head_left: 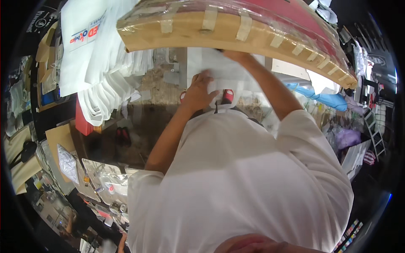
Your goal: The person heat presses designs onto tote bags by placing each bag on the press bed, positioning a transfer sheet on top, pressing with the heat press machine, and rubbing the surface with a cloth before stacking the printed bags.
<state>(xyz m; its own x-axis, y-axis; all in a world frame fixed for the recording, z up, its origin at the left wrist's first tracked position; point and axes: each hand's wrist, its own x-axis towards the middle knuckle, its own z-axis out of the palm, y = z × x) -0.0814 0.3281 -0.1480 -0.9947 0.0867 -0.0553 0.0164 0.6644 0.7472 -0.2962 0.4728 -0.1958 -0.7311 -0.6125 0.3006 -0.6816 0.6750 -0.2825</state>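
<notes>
A white sheet or flat bag (pixel 198 63) lies in front of me, partly covered by the overhanging cardboard edge. My left hand (pixel 201 90) rests at the sheet's near part, its thumb out to the side and its fingers apart, slightly blurred. Farther off, my right hand (pixel 234 55) reaches across the sheet, largely hidden below the cardboard edge. A small dark thing shows at its fingers; its kind cannot be made out.
A tape-patched cardboard edge (pixel 228 31) overhangs my hands. White printed bags (pixel 95 55) hang in a thick stack on the left, above a red box (pixel 83 118). A blue plastic bag (pixel 325 99) lies at right. Dark shoes (pixel 123 136) stand on the floor.
</notes>
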